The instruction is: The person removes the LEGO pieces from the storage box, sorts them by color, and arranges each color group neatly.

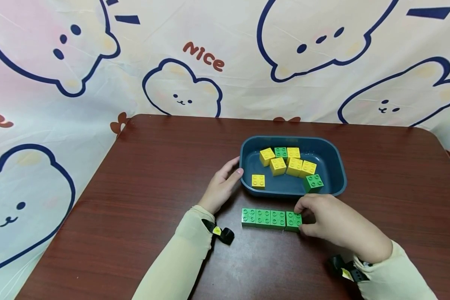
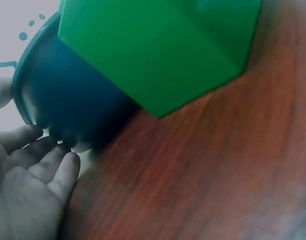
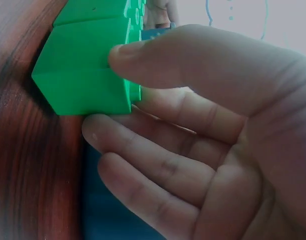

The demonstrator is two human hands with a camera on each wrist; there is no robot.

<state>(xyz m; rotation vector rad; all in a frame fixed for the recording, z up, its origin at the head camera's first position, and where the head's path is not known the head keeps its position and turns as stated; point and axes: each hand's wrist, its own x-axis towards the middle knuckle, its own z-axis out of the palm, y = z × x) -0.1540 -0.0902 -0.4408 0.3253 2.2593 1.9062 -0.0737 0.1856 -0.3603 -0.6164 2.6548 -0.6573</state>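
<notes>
Right hand [image 1: 331, 221], green row [image 1: 263, 219] left-to-right

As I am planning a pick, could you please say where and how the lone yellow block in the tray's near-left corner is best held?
Probably pinch the yellow block by its left and right sides, from above: it sits studs up, apart from the other blocks, while the near wall of the blue tray looks close to its front.

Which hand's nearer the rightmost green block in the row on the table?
Right. The right hand has that green block between thumb and fingers; the left hand is farther off, at the left end of the blue tray.
</notes>
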